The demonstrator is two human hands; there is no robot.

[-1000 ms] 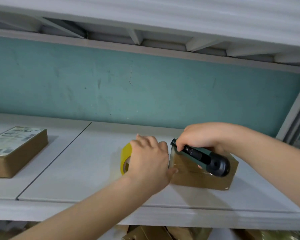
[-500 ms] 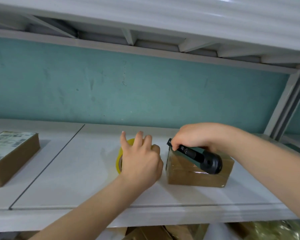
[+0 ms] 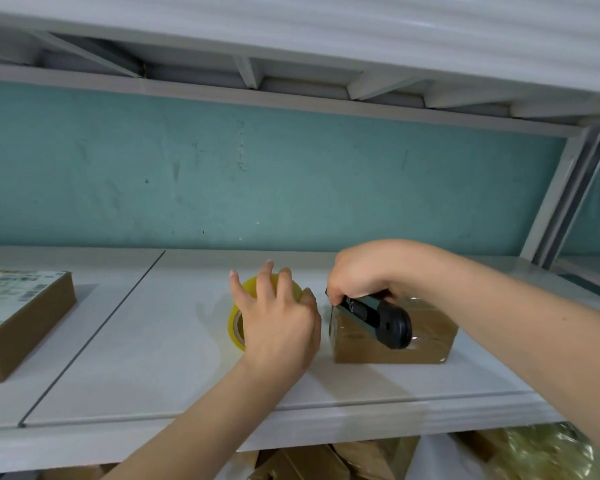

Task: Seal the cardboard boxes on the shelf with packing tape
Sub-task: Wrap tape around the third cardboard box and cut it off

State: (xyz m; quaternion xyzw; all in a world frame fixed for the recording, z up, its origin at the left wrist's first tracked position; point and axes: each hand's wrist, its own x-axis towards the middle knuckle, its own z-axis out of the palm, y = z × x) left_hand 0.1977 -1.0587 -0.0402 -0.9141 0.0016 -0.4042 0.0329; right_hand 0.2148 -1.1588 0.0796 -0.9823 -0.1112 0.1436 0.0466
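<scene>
Step judged: cutting the tape at the small box; next move calls for pressing the cut end flat.
Left grip [image 3: 278,323] grasps the tape roll [image 3: 235,322], which stands on edge on the shelf [image 3: 153,358] just beside the box [image 3: 426,337]. Right grip [image 3: 361,271] is clenched round the cutter [image 3: 378,317], tip at the box's top left edge.

The left hand [image 3: 278,327] covers much of the tape roll [image 3: 232,318], and the right hand [image 3: 361,271] hides the cutter [image 3: 371,313] tip. The labelled box [image 3: 21,317] (print too small to read) is cut by the left edge.
</scene>
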